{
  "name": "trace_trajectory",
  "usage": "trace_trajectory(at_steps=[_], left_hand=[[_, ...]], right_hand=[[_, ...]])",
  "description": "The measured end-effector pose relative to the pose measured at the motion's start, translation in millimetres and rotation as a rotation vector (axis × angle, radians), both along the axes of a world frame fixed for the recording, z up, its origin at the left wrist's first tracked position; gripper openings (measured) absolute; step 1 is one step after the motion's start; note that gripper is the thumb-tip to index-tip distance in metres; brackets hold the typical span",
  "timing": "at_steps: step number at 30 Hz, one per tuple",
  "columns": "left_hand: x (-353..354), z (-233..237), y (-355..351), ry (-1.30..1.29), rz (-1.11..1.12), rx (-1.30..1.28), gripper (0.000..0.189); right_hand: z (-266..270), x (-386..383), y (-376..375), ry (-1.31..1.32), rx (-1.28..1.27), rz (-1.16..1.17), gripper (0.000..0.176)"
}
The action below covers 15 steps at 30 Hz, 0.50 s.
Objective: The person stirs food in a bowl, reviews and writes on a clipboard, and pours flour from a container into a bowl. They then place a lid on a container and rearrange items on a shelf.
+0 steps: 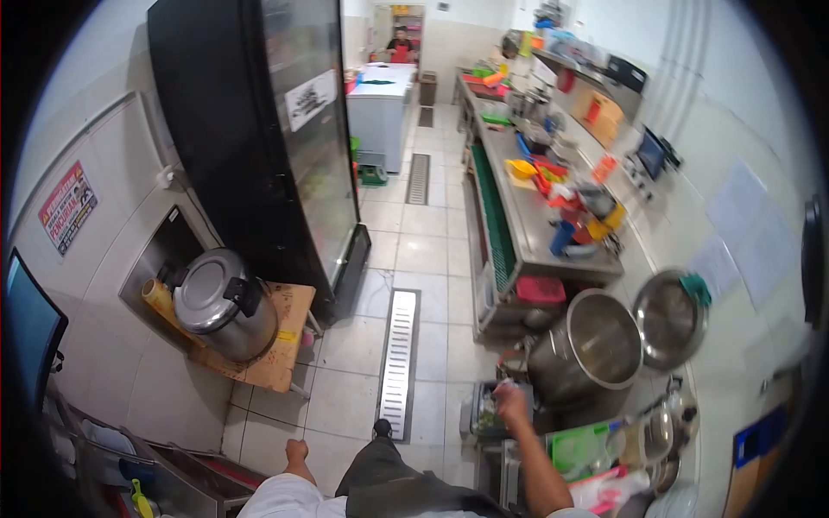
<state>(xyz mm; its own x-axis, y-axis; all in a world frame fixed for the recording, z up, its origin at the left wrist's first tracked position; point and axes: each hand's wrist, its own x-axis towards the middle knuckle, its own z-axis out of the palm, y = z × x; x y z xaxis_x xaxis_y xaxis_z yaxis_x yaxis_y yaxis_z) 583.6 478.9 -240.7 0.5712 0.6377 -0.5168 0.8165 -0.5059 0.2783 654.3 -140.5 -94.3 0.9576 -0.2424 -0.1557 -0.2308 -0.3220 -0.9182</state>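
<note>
My left hand (pixel 296 451) hangs low at my side over the tiled floor, its fingers curled in and nothing visible in them. My right hand (pixel 511 402) reaches forward on the right, above a dark-rimmed container (pixel 485 416) with greenish contents. Its fingers look closed; whatever they may hold is too small to make out. Just beyond that hand stands a large steel stockpot (pixel 561 354). Below my right forearm, a bright green tray (pixel 580 449) lies among bowls and plastic bags.
A steel counter (pixel 553 229) crowded with utensils runs along the right. On the left, a large lidded steel pot (pixel 211 302) sits on a wooden stand (pixel 289 324) beside a tall glass-door fridge (pixel 315 155). Floor drain grates (pixel 398 363) line the aisle; a person (pixel 401 47) stands far back.
</note>
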Motion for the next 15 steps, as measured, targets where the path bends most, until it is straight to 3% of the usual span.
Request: trace_trajectory(at_steps=[1,2,3,4,5,6,7,8,9,11,13,15], left_hand=[[26.9,-20.4,11.2,0.15,-0.117,-0.033,0.039],[58.1,-40.4,15.2,0.191,-0.447,-0.061,0.042],[83.1,-60.0,16.4,0.234,-0.776,-0.083,0.046],[111.5,-64.7,6.8,0.213,-0.991,-0.128,0.045],[139.9,-67.6,-6.0,0.24,-0.91,-0.197,0.041],[166.5,-67.5,-22.5,0.084,-0.946,-0.182,0.035],[189.4,-66.9,-32.5,-0.234,-1.3,-0.061,0.027],[213.6,-53.4,-68.5,-0.173,-0.441,-0.454,0.025],[256.2,-68.2,-72.6,-0.084,-1.233,-0.191,0.029],[318.4,-47.9,-105.9,-0.175,-1.133,-0.422,0.039],[370.6,4.6,-139.4,-0.134,-0.751,-0.48,0.038],[423.7,15.2,-147.7,-0.148,-0.65,-0.525,0.047]], right_hand=[[72.9,45.9,9.0,-0.072,0.453,-0.039,0.024],[148.5,91.7,19.2,-0.128,0.904,-0.097,0.045],[203.3,134.6,14.8,-0.259,0.834,0.141,0.069],[281.3,162.9,40.9,-0.426,0.79,0.143,0.071],[338.9,191.8,50.5,-0.685,0.597,0.254,0.062],[379.4,210.1,53.6,-0.827,0.459,0.044,0.054],[450.5,213.1,71.6,-0.915,0.199,0.14,0.054],[481.5,225.3,60.1,-1.1,0.008,0.095,0.059],[504.6,235.7,49.3,-1.249,-0.164,0.063,0.058],[536.1,266.3,44.0,-1.458,-0.409,0.135,0.055],[557.4,314.5,43.8,-1.595,-0.542,0.237,0.053],[568.9,372.4,47.2,-1.695,-0.592,0.332,0.051]])
